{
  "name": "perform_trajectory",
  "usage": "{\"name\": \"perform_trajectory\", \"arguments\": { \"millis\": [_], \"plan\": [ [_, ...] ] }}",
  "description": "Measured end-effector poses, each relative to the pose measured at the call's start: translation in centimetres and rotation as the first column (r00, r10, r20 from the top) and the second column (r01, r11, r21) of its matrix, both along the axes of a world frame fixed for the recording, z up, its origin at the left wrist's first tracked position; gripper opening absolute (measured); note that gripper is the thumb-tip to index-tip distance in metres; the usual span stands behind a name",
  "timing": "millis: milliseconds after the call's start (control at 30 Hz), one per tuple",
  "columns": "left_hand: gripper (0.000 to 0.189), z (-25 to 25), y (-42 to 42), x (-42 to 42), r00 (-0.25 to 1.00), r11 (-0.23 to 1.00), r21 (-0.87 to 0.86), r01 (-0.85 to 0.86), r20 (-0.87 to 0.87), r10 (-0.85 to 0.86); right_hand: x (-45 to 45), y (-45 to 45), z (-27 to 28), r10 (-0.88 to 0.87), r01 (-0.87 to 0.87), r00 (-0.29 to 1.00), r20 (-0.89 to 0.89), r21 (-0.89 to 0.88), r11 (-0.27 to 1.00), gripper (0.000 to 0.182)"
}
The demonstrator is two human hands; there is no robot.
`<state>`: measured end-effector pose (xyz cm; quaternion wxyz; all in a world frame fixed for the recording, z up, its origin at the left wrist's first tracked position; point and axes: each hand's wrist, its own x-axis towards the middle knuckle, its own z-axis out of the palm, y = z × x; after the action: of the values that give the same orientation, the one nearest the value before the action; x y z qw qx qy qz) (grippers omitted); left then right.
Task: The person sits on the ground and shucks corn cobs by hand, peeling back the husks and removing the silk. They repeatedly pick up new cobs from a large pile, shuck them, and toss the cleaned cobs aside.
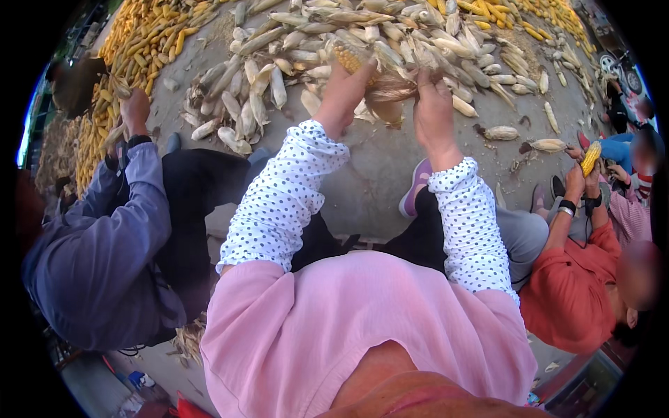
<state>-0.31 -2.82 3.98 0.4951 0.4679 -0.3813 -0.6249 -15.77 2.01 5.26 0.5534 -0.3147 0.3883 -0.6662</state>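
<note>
My left hand (342,96) grips an ear of corn (349,57) whose yellow kernels show at the upper end. Brownish husk (392,89) stretches from this ear across to my right hand (435,112), whose fingers pinch its other side. Motion blurs the ear and the husk slightly, so the exact finger contact is hard to make out. Both hands are raised in front of a heap of unhusked corn ears (324,31) in pale dry husks. Polka-dot sleeve covers (282,193) are on both my forearms.
Husked yellow cobs (151,42) are piled at the far left, with more (491,10) at the upper right. A person in a blue-grey jacket (115,251) sits close on my left. On my right, a person in red (575,292) holds a yellow cob (590,158). Loose ears (500,132) lie on the concrete.
</note>
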Motion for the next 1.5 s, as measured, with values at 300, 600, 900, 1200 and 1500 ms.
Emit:
{"name": "perform_trajectory", "arguments": {
  "millis": [300, 600, 900, 1200, 1500],
  "plan": [
    [0.039, -2.6, -1.5, 0.5, 0.996, 0.998, -0.001, -0.06, -0.068, 0.06, 1.4, 0.5, 0.7, 0.176, -0.176, 0.982, 0.075, -0.009, 0.984, 0.033],
    [0.02, -2.7, -4.8, 3.9, 0.936, 0.955, 0.15, -0.256, -0.21, 0.284, 0.9, 3.9, -1.1, 0.432, -0.414, 0.838, -0.334, 0.128, 0.901, 0.025],
    [0.031, -12.2, -10.6, 15.2, 0.941, 0.951, -0.008, -0.309, -0.15, 0.304, 0.8, 8.9, -0.5, 0.479, -0.465, 0.764, -0.433, 0.147, 0.873, 0.029],
    [0.032, -2.6, -7.2, 9.4, 0.861, 0.868, -0.048, -0.493, -0.166, 0.48, 0.7, 5.6, -1.3, 0.306, -0.282, 0.584, -0.752, 0.166, 0.945, 0.048],
    [0.051, 4.4, -3.5, 3.7, 0.947, 0.931, -0.186, -0.314, -0.135, 0.292, 1.7, 1.7, 1.0, 0.138, -0.135, 0.144, -0.98, 0.119, 0.984, 0.076]
  ]
}}
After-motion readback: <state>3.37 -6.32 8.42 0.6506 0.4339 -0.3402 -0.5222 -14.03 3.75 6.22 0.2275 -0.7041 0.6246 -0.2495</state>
